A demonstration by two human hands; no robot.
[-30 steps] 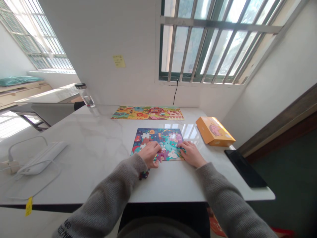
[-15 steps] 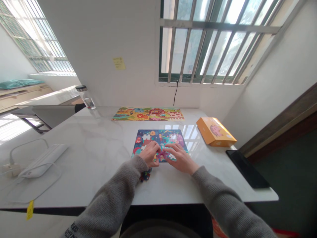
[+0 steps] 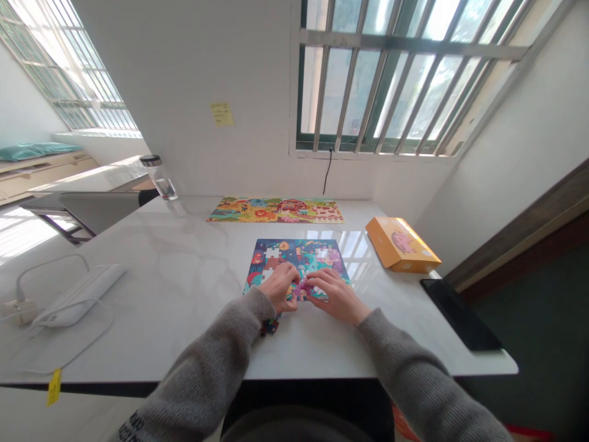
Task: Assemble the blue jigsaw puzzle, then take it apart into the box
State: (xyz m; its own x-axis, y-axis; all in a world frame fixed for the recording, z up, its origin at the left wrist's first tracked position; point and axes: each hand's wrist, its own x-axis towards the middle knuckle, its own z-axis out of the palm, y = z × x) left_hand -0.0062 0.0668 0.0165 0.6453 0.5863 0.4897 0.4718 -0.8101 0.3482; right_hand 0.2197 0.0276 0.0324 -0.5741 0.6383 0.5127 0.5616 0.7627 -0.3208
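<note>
A colourful jigsaw puzzle (image 3: 315, 250) lies on the table with light gaps among its dark blue and bright pieces. My left hand (image 3: 280, 286) rests on its near edge, fingers curled and pinched at a puzzle piece that they largely hide. Just to the right, my right hand (image 3: 334, 294) lies over the lower right part. Its fingers are bent and its thumb is apart from them, with the fingertips touching the purple area between the hands. Several loose puzzle pieces (image 3: 270, 326) sit below my left wrist, partly covered by the sleeve.
A long assembled farm-animal puzzle (image 3: 276, 210) lies near the wall. On the right are an orange box (image 3: 402, 244) and a black tablet-like slab (image 3: 460, 314). A clear bottle (image 3: 161, 179) stands back left; a white power strip (image 3: 80, 296) with cables lies at left.
My right fingers have come down slightly and closer to the purple area at the puzzle's near edge. My left hand stays almost in place. The view has shifted a little.
</note>
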